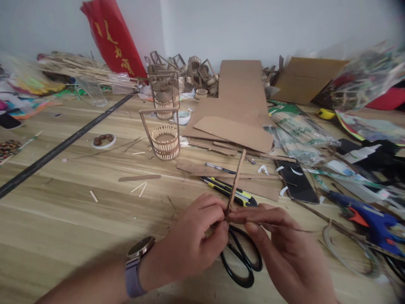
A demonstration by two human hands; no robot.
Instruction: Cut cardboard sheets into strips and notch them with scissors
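Hands: both are close together at the foot of an upright corrugated cardboard strip (pixel 238 177), right above the tabletop (pixel 79 253). I'd call this a careful hold-and-line-up stage, fingertips only.
Left hand (pixel 193 232): thumb and fingers narrowed, pinching the strip's bottom end.
Right hand (pixel 291 240): fingers fairly straight and nearly closed, thumb underneath. Looks like a thin brown strand (pixel 303 230) is caught between them, poking out to the right.
Next bit of handling: imo any shift of the fingers calls for a firm left pinch and only tiny nudges from the right, cause that tall skinny strip could easily tip or twist.
Cutting stuff: black-handled scissors (pixel 248 282) are below the hands, and a yellow-and-black utility knife (pixel 251 200) lies just behind the strip, with a pen (pixel 218 167) near it.
Off to the right: a dark smartphone (pixel 299 181) with white scraps on and around it, plus a blue glue gun (pixel 376 223).
Behind: a mini slatted bucket (pixel 166 147) with a tall square handle, left of the flat cardboard sheets (pixel 242 88).
Hard to see: fingertips cover the spot where strip and strand meet, so no clue if they're actually joined. Scissor blades are hidden, the right forearm is cut off by the frame, and the right side is pretty blurry.
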